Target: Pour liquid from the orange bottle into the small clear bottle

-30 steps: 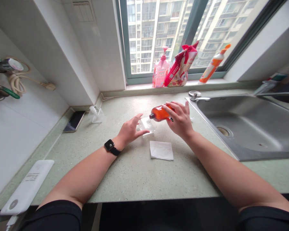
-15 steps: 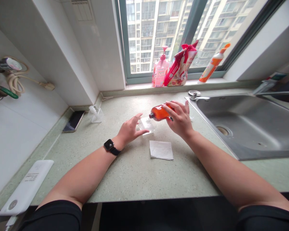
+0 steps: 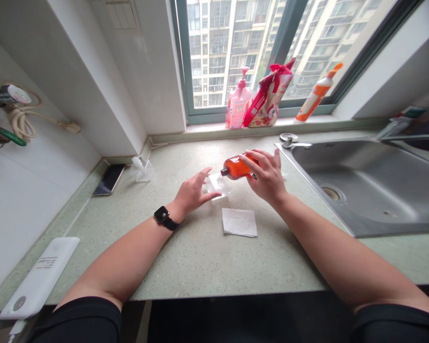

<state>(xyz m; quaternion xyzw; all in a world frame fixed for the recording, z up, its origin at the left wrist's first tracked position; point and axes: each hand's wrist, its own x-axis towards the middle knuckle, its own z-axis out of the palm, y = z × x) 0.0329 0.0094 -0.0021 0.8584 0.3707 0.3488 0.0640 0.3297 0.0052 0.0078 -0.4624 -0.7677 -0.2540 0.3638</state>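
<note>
My right hand (image 3: 268,177) is wrapped round an orange-brown translucent bottle (image 3: 236,167). The bottle lies nearly level, its uncapped dark neck pointing left over a small clear container (image 3: 219,185). Clear liquid appears to run from the neck into it. Thumb and fingers of my left hand (image 3: 193,190) grip the container from the left, thumb along its near side. A black watch is on that wrist. Just in front lies a folded white tissue (image 3: 239,222). Further left stands a clear piece with a white pump top (image 3: 141,169).
A phone (image 3: 109,180) lies by the left wall, a white power bank (image 3: 41,276) with a cable nearer me. At right is the steel sink (image 3: 346,224). A pink pump bottle (image 3: 238,107), a red bag (image 3: 270,97) and an orange-white bottle (image 3: 316,97) stand on the sill.
Both hands, the bottle and the container stay almost where they were. The liquid at the bottle's neck looks slightly different; little else has changed.
</note>
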